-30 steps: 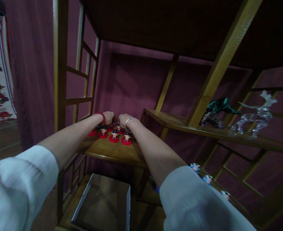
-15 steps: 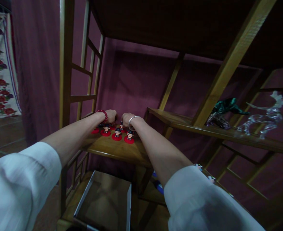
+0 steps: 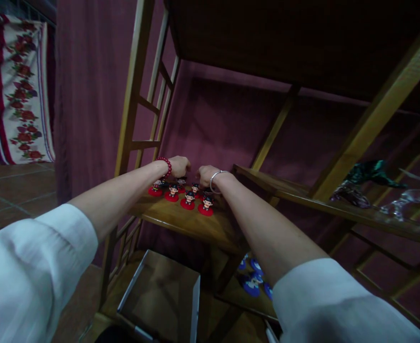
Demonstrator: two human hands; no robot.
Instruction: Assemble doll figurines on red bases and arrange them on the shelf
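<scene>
Small cartoon figurines with black hats stand on round red bases in rows on a wooden shelf (image 3: 181, 220). The front row includes a figurine at the right (image 3: 207, 205), one in the middle (image 3: 189, 200) and one further left (image 3: 173, 192). My left hand (image 3: 179, 166), with a red bead bracelet at its wrist, is curled over the back of the group. Beside it, my right hand (image 3: 206, 175) is also curled, behind the front figurines, with a silver bangle on the wrist. The fingertips of both hands are mostly hidden, along with whatever they touch.
Below stands an open shallow box (image 3: 159, 295). Blue-based figurines (image 3: 252, 281) sit on a lower shelf at right. A clear glass ornament (image 3: 413, 205) and a green ornament (image 3: 377, 174) occupy the right shelf. A wooden post (image 3: 133, 90) and lattice border the left side.
The view has swung left, so the shelf sits further right in the picture. Both hands remain over the back of the red-based figurines, with slightly more of those figurines showing.
</scene>
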